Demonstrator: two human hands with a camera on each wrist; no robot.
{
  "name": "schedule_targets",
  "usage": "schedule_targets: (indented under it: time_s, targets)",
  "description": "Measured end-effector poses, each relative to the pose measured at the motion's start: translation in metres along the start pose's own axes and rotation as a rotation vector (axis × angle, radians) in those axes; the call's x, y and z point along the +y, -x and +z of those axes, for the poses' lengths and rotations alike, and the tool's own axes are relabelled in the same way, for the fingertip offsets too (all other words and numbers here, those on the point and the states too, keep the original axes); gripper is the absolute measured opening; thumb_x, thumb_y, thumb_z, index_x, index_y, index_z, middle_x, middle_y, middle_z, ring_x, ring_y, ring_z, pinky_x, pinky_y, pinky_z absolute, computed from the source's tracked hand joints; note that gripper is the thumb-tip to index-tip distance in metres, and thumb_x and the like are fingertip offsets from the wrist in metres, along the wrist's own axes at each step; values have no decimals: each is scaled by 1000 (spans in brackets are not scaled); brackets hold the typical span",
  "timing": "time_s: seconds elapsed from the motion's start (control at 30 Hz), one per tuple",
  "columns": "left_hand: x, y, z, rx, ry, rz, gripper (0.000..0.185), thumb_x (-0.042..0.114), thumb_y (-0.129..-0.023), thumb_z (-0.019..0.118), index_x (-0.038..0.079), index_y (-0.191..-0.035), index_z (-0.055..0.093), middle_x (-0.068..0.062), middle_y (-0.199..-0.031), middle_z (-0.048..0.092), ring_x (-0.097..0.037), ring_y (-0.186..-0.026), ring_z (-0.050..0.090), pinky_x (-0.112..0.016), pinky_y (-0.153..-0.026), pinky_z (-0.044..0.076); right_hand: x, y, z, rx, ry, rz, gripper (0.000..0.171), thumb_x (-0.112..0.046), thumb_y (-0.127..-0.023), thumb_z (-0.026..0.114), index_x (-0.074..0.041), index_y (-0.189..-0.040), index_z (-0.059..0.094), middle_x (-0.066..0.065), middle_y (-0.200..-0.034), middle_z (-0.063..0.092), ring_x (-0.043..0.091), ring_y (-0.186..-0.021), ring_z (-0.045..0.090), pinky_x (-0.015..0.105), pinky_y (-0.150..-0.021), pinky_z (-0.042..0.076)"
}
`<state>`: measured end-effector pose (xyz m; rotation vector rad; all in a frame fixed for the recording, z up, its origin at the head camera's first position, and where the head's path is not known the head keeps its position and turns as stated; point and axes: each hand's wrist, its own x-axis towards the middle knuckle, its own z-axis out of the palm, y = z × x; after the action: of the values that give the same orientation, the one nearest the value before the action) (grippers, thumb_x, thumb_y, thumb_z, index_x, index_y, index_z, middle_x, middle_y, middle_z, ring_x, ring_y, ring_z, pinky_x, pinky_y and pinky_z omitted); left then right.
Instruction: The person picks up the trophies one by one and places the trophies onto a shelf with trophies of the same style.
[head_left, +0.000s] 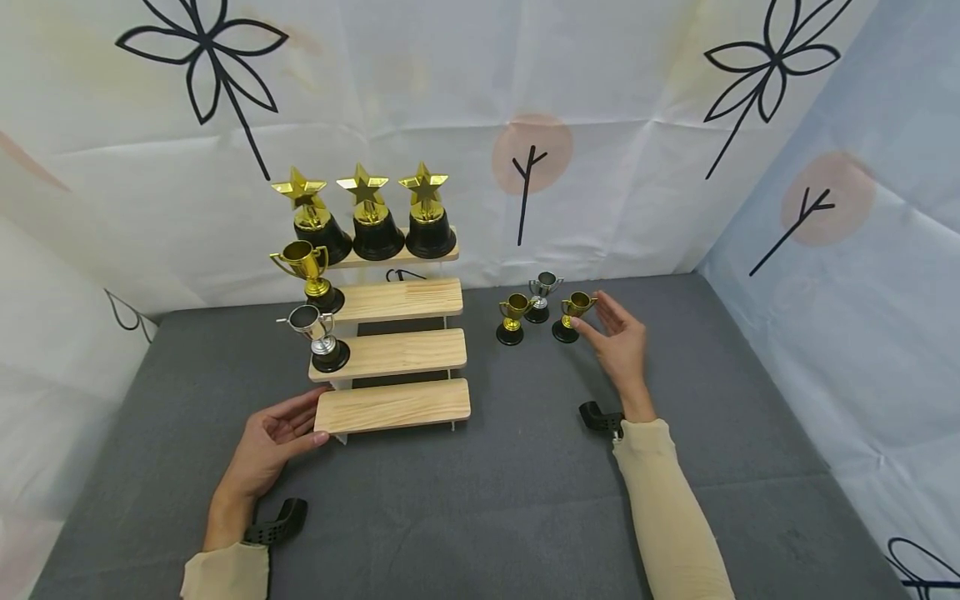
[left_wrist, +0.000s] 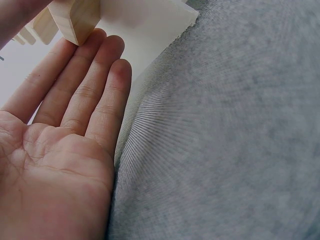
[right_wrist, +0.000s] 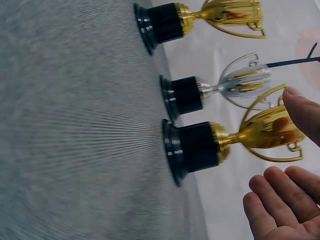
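A wooden tiered display stand (head_left: 393, 406) stands left of centre. My left hand (head_left: 264, 443) holds the left end of its lowest step, thumb at the front edge; in the left wrist view the fingers (left_wrist: 95, 95) lie straight, fingertips at the board's end (left_wrist: 77, 20). To the right, my right hand (head_left: 619, 343) is around a gold trophy cup (head_left: 577, 306) standing on its black base. Thumb and fingers are spread apart; in the right wrist view the thumb (right_wrist: 302, 112) is right at the cup's handle. Beside it stand another gold trophy cup (head_left: 515, 307) and a silver one (head_left: 544, 286).
Three gold star trophies (head_left: 426, 208) stand on the top step. A gold cup trophy (head_left: 306, 262) and a silver cup trophy (head_left: 309, 323) stand at the left ends of the two steps below. A grey cloth (head_left: 525, 500) covers the table, with printed fabric (head_left: 622, 200) behind.
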<state>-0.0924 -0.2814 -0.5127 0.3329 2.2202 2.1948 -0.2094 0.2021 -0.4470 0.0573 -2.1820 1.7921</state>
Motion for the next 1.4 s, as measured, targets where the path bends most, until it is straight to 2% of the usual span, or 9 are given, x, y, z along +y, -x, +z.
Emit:
schedule_targets:
  time_s: [0.23, 0.47, 0.63, 0.83, 0.93, 1.17, 1.4]
  targets:
    - [1, 1, 2, -11, 3, 5, 68, -21, -81, 72, -22, -141, 40, 7, -135, 62, -7, -122, 61, -22, -100, 51, 42, -8, 1, -24, 3, 29, 66, 0, -85, 81, 7, -142, 51, 26, -143, 53, 40, -135, 50, 47, -115, 41]
    - [3, 1, 3, -16, 21, 14, 67, -23, -81, 70, -23, -141, 40, 5, -136, 62, -8, -122, 61, -22, -101, 51, 57, -8, 3, -41, -33, 78, 63, -4, -85, 83, 3, -141, 55, 23, -141, 56, 37, -132, 54, 43, -112, 45]
    - [2, 1, 2, -13, 23, 16, 67, -23, -81, 70, -23, -140, 40, 5, -135, 62, -8, -122, 62, -22, -100, 51, 54, -7, 5, -82, -61, 115, 62, -2, -86, 81, 3, -142, 55, 25, -140, 56, 36, -133, 53, 44, -111, 45]
    - [2, 1, 1, -10, 23, 11, 67, -23, -81, 70, -22, -141, 40, 6, -135, 62, -7, -122, 61, -21, -100, 51, 26, 0, 6, -115, -3, 108, 60, 2, -88, 77, 10, -141, 51, 31, -140, 52, 43, -133, 50, 50, -111, 44]
    - [2, 0, 1, -9, 18, 9, 67, -22, -81, 70, -22, -141, 40, 6, -135, 62, -6, -122, 61, -21, -100, 51, 24, 1, 7, -123, 22, 93, 58, 2, -89, 76, 11, -140, 52, 31, -140, 52, 44, -133, 50, 52, -113, 42]
    - [1, 0, 1, -8, 19, 6, 67, -22, -81, 70, -22, -141, 40, 7, -134, 62, -6, -121, 61, -21, -100, 51, 63, -9, 8, -108, 56, 62, 57, -7, -88, 80, 5, -139, 57, 26, -138, 57, 38, -132, 53, 47, -113, 43]
    - [1, 0, 0, -10, 21, 13, 67, -23, -81, 70, -22, -141, 40, 6, -135, 62, -7, -122, 61, -21, -101, 50, 64, -8, 9, -105, 119, 42, 55, -12, -88, 82, 5, -135, 61, 24, -134, 60, 35, -129, 57, 45, -110, 46]
